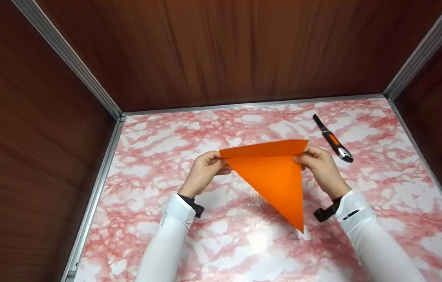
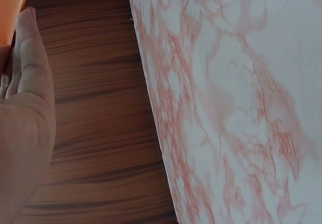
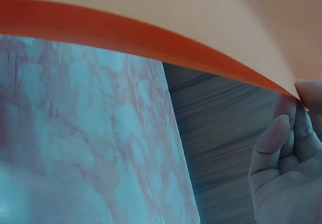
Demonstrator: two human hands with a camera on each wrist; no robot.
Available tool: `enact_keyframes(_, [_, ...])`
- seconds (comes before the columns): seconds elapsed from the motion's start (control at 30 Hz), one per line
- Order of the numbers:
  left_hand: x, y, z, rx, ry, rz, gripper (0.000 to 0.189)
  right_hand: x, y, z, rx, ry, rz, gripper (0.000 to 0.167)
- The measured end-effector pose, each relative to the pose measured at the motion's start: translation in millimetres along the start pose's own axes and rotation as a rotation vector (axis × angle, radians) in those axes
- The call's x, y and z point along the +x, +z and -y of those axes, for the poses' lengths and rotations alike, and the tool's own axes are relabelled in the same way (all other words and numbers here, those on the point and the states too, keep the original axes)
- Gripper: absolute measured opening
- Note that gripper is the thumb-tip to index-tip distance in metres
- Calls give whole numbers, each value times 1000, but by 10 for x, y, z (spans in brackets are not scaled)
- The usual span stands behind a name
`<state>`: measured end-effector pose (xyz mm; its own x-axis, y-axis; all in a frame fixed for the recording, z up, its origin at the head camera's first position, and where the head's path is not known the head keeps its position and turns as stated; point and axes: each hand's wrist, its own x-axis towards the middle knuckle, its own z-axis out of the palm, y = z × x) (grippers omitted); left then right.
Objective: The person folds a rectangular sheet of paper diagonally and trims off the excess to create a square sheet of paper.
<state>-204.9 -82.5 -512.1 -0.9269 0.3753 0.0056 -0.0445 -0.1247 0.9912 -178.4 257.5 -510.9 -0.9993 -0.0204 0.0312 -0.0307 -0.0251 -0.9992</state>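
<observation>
Overall, dark wood-grain panels (image 1: 221,51) stand beyond and to either side of the orange paper sheet (image 1: 274,180), with a red-and-white marbled worktop (image 1: 127,227) beneath it. Held above that surface, the sheet should handle as light, flexible and easily creased, best taken at the ends of its folded strip (image 1: 264,149), where the fingers of the left hand (image 1: 205,170) and right hand (image 1: 320,166) pinch it. A black-and-orange cutter (image 1: 332,139) lies to the sheet's right.
</observation>
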Motion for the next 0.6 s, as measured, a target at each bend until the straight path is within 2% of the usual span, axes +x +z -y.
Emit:
enact_keyframes(0.1, [5,-4,-3,-10,6,-7,19,-9,12,-4,57,-8,4,20])
enact_keyframes(0.27, [14,-14,-15,35,37,-8,28,-29,3,-13,209,-28,76,26])
enact_keyframes(0.4, [-4,-19,-28,40,56,3,26,-46,-2,-16,332,-19,126,26])
enact_keyframes(0.6, [-46,-24,-34,8,63,41,24,-56,11,1,346,-19,164,19])
